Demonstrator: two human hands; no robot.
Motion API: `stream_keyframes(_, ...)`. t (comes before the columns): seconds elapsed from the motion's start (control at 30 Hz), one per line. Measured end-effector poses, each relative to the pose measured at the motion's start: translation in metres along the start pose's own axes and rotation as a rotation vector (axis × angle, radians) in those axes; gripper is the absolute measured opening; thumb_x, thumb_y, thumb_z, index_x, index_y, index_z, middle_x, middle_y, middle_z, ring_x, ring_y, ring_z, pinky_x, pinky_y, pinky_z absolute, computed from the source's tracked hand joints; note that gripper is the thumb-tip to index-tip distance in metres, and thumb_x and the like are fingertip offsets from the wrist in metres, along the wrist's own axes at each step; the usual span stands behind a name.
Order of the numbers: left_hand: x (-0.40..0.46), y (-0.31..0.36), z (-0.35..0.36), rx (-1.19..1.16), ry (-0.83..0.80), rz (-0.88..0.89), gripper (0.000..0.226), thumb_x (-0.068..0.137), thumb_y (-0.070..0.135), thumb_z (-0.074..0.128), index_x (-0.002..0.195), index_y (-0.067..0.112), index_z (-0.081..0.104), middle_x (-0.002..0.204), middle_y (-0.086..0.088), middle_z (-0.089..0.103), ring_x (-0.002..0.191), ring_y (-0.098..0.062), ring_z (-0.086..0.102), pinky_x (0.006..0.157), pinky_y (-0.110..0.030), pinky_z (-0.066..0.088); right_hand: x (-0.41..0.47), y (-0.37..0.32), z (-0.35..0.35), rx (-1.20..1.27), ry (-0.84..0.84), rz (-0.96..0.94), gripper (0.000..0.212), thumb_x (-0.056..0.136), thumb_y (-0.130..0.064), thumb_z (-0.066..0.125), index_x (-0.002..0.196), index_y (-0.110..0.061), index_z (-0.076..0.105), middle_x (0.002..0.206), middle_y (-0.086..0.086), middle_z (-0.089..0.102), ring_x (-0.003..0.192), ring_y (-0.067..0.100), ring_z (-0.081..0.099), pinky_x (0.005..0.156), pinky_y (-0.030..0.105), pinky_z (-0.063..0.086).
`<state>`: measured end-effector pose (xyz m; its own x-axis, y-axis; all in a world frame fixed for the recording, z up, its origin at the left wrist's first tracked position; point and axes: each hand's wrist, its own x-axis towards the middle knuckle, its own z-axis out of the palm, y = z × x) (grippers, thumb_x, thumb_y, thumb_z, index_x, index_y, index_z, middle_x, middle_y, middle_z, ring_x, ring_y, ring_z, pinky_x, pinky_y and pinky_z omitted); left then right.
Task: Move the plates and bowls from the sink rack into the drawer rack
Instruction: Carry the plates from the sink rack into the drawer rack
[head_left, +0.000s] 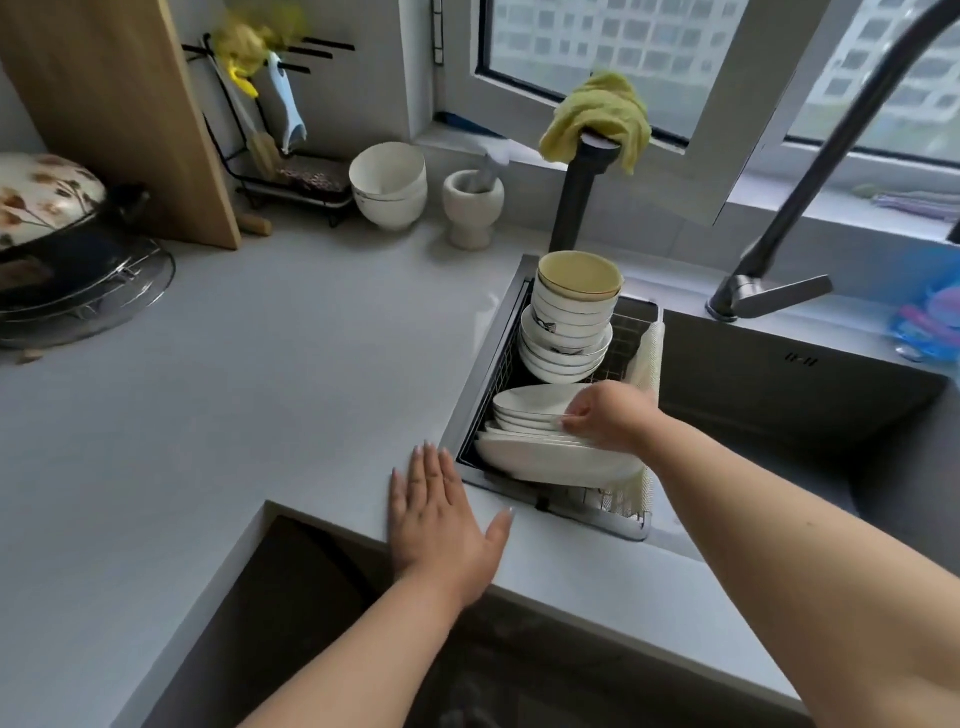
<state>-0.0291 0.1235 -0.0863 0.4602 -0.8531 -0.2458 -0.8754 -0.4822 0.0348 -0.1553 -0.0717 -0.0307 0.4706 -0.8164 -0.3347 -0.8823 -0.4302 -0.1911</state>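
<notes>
The wire sink rack (623, 514) hangs in the left end of the sink. At its far end stands a tall stack of white bowls (566, 332) with a yellowish one on top. Nearer me lies a pile of white plates (535, 452), tilted against each other. My right hand (608, 415) pinches the right rim of the upper plates. My left hand (441, 519) rests flat, fingers spread, on the grey counter edge just left of the rack. The drawer rack is not visible; only a dark opening shows below the counter.
A dark faucet (810, 208) arches over the sink basin (779, 395). Behind the rack stands a black post with a green cloth (597, 119). Spare white bowls (389, 182), a mortar (472, 208), a utensil stand and a wooden board (130, 114) line the counter's back.
</notes>
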Motion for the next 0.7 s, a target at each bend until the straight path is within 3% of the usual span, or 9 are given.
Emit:
stream_keyframes(0.1,0.001,-0.001,0.001,0.024,-0.006,0.002,0.094,0.088,0.072,0.003,0.143,0.002,-0.027,0.153,-0.016,-0.030,0.142,-0.028,-0.029,0.118,-0.049,-0.011,0.007,-0.003,0.001,0.009,-0.044,-0.032,0.037,0.083,-0.054,0.062,0.073,-0.018,0.064,0.067,-0.003,0.055,0.072,0.019,0.051,0.072,0.029,0.036)
stream_keyframes(0.2,0.001,-0.001,0.001,0.028,-0.011,0.007,0.095,0.087,0.073,0.002,0.143,0.002,-0.027,0.153,-0.016,-0.031,0.142,-0.028,-0.030,0.118,-0.049,-0.011,0.009,-0.006,-0.002,0.022,-0.019,-0.119,0.038,0.082,-0.048,0.067,0.083,-0.010,0.070,0.080,0.005,0.064,0.082,0.023,0.054,0.087,0.031,0.038)
stream_keyframes(0.3,0.001,-0.001,0.001,0.025,-0.013,0.010,0.096,0.083,0.073,-0.003,0.144,0.002,-0.027,0.153,-0.016,-0.031,0.142,-0.028,-0.031,0.118,-0.049,-0.012,0.011,-0.004,-0.001,0.045,0.024,-0.204,0.041,0.081,-0.046,0.068,0.085,-0.005,0.072,0.087,0.012,0.069,0.088,0.029,0.058,0.082,0.025,0.031)
stream_keyframes(0.4,0.001,-0.001,0.000,0.028,-0.014,0.011,0.096,0.084,0.073,-0.001,0.144,0.002,-0.026,0.153,-0.016,-0.031,0.142,-0.029,-0.030,0.118,-0.049,-0.012,0.012,-0.001,-0.004,-0.019,0.091,-0.295,0.038,0.085,-0.042,0.065,0.076,-0.005,0.069,0.075,0.007,0.064,0.080,0.029,0.057,0.080,0.024,0.029)
stream_keyframes(0.53,0.001,0.000,-0.001,0.036,-0.019,0.009,0.096,0.087,0.073,0.003,0.144,0.002,-0.026,0.154,-0.016,-0.029,0.142,-0.028,-0.029,0.118,-0.049,-0.011,0.007,-0.003,-0.016,-0.115,0.210,-0.390,0.034,0.089,-0.036,0.063,0.064,-0.016,0.050,0.056,-0.009,0.038,0.068,0.021,0.042,0.087,0.029,0.031)
stream_keyframes(0.7,0.000,-0.001,-0.001,0.026,-0.015,0.011,0.095,0.087,0.074,0.002,0.143,0.002,-0.027,0.154,-0.017,-0.028,0.143,-0.029,-0.028,0.118,-0.049,-0.008,0.000,-0.002,-0.028,-0.090,0.306,-0.437,0.037,0.086,-0.032,0.067,0.059,-0.012,0.052,0.058,0.000,0.049,0.062,0.021,0.043,0.078,0.034,0.041)
